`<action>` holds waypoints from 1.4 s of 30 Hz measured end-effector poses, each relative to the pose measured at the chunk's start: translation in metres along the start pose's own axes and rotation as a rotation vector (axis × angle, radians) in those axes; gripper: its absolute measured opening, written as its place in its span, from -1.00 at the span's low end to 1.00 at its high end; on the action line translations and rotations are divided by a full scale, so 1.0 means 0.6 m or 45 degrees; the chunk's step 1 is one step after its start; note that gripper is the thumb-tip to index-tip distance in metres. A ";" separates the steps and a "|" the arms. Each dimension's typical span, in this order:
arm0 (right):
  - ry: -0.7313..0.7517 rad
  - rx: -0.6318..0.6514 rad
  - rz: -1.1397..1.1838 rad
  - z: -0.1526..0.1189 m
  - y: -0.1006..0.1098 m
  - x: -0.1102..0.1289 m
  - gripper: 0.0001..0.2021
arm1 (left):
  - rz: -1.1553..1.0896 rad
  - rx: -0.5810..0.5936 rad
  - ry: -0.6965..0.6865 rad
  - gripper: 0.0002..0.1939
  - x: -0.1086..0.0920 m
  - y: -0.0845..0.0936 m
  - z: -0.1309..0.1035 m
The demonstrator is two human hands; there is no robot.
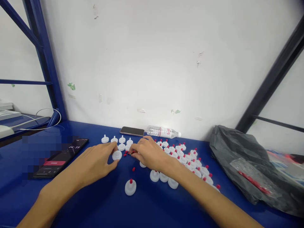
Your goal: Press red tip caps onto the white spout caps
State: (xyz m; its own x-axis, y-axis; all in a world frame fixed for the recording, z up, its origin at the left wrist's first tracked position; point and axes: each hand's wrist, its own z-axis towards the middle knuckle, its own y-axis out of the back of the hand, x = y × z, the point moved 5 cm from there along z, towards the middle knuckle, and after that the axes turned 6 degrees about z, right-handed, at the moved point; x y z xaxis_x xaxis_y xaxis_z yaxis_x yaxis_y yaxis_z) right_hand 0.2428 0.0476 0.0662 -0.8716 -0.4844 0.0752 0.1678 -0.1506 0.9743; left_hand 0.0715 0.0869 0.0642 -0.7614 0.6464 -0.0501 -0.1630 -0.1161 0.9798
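Observation:
My left hand (101,158) grips a round white bottle cap with a nozzle (117,155) between thumb and fingers. At the small pile of red tip caps (125,154), my right hand (149,153) has its fingers pinched together; red shows at the fingertips, partly hidden. One loose red tip cap (133,169) lies nearer me. A white nozzle cap with a red tip (130,187) stands alone in front. Several bare white nozzle caps (122,139) sit behind my hands. Many red-tipped white caps (182,159) are grouped on the right, some behind my right arm.
On the blue table (99,202), a phone showing a timer (61,158) lies at left. A second phone (132,131) and a clear plastic bottle (163,131) lie by the wall. A black plastic bag (235,158) at right has a clear bag of red pieces (255,182) on it.

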 end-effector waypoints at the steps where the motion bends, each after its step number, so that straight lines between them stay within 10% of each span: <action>1: -0.004 0.012 0.019 -0.001 0.008 0.002 -0.85 | 0.017 -0.016 0.003 -0.86 -0.004 0.005 -0.001; 11: -0.014 0.228 0.252 -0.021 0.041 0.035 -0.89 | -0.049 -0.080 -0.080 -0.91 -0.017 0.017 -0.001; 20: 0.008 -0.088 0.135 -0.018 0.049 0.032 -0.81 | -0.015 -0.092 -0.062 -0.73 -0.005 0.005 0.003; 42: 0.083 -0.227 0.074 -0.021 0.065 0.030 -0.94 | -0.357 -0.152 -0.231 -0.62 -0.019 0.010 -0.004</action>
State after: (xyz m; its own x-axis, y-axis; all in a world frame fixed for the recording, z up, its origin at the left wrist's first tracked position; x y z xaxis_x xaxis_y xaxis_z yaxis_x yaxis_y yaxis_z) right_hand 0.2394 0.0218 0.1025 -0.8273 -0.5507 0.1107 0.3010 -0.2684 0.9151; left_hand 0.0776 0.0766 0.0702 -0.5546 0.7876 -0.2685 -0.4301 0.0048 0.9027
